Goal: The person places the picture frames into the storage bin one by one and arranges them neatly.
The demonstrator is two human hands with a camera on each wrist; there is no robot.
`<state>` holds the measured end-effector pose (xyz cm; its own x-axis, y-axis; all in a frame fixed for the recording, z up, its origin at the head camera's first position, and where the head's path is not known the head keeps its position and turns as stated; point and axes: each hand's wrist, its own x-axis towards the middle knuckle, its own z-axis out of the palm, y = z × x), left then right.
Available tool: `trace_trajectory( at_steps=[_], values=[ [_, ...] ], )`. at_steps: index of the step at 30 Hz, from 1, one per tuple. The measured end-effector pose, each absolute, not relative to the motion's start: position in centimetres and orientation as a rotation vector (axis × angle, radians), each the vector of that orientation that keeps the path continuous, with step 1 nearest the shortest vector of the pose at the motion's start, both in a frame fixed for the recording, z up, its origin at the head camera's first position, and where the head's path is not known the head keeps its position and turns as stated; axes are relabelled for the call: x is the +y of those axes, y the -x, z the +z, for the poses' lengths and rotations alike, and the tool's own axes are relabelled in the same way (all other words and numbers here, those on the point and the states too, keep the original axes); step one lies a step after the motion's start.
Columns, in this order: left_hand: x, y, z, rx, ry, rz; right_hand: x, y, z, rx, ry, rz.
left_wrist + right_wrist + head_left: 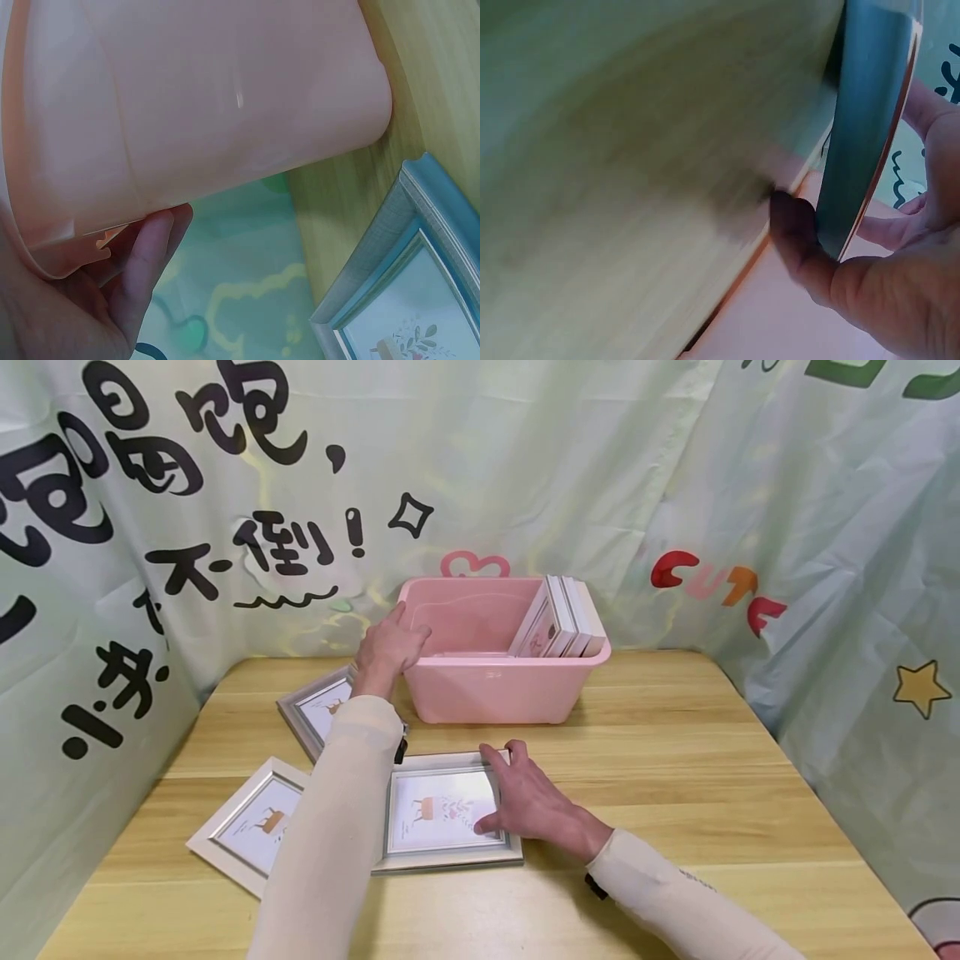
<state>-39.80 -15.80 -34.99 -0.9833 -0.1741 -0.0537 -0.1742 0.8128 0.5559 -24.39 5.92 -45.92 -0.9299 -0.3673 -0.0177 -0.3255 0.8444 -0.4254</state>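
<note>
My left hand grips the left rim of a pink plastic bin; in the left wrist view its fingers curl under that rim. At the right end of a silver-white picture frame is my right hand, its thumb over the picture and other fingers at the far edge. The right wrist view shows that hand holding the frame's edge between its digits. The picture has an orange animal-like shape and pale sprigs. My left forearm covers part of the frame's left side.
Several similar frames stand leaning at the right end inside the bin. To the left lie a white frame and a grey frame, both partly behind my left arm. A printed curtain surrounds the wooden table.
</note>
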Motion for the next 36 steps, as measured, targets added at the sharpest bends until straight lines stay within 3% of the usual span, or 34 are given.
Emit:
trace_trajectory(
  at_steps=[14,36],
  values=[
    [-15.6,39.7,-34.8,2.998,0.286,0.905,6.7,24.1,-45.3,2.897,0.342,-0.766],
    [-15.7,39.7,-34.7,2.972,0.272,0.907,8.5,23.9,-43.4,2.884,0.284,-0.809]
  ],
)
